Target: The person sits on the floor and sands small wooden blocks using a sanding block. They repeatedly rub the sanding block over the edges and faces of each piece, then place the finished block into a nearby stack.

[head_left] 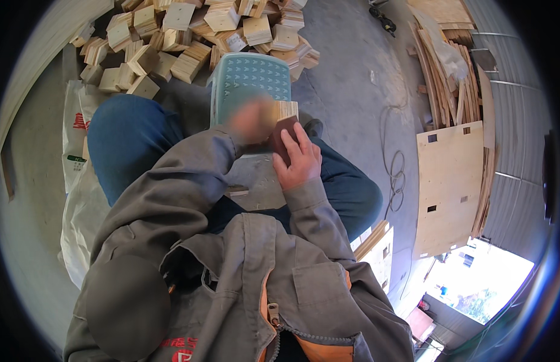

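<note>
My left hand (pixel 251 120), partly blurred, is closed on a small plywood block (pixel 286 109) whose layered edge faces up between my hands. My right hand (pixel 299 158) has its fingers bent over a dark reddish-brown flat pad (pixel 283 136), which looks like sandpaper. The pad lies against the near side of the block, and its exact contact with the wood is partly hidden by my fingers. Both hands are over the near right edge of a blue-green plastic stool (pixel 251 65), between my knees.
A heap of plywood blocks (pixel 189 33) lies beyond the stool. To the left is a white woven sack (pixel 78 181). Plywood sheets (pixel 449 187) and boards (pixel 437 78) lean at the right wall. A thin cable (pixel 385 157) loops over the concrete floor.
</note>
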The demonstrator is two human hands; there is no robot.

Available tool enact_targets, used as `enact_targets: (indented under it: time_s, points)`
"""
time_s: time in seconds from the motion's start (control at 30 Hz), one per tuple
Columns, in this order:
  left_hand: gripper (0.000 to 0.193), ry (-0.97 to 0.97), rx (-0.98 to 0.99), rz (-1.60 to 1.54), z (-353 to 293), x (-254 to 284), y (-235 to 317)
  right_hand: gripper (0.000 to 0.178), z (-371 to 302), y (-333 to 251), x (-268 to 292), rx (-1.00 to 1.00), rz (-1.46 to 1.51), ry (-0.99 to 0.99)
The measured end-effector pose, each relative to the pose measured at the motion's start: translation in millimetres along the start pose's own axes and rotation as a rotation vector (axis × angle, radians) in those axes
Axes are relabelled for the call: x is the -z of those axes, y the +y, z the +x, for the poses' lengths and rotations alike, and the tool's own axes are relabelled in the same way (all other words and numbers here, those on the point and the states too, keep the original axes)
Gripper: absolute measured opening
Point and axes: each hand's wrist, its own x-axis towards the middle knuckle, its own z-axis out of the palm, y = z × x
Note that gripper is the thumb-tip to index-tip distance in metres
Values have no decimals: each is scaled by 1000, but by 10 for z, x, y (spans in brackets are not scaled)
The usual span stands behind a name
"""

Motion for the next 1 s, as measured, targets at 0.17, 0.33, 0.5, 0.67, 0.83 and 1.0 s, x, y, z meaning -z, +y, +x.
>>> enact_targets:
  time_s: [0.17, 0.33, 0.5, 0.67, 0.83, 1.0]
  points:
    - [103, 22, -98, -5, -33, 0, 19, 58, 592, -9, -251, -78, -71, 16]
    - [104, -38, -27, -106, -60, 63, 129, 57, 1142, -50, -271, -280, -72, -145]
    - [97, 75, -115, 49, -58, -56, 27, 57, 852, 47, -365, -192, -96, -1]
    - [81, 263, -125, -7, -58, -196, -136, 60, 217, -114, -17, -65, -69, -42]
    - [90, 220, -105, 34, -64, -190, -101, 61, -180, -108, 98, -37, -42, -35]
    - [90, 222, -98, 39, -6, -237, -197, 61, 98, -88, 19, -36, -54, 1]
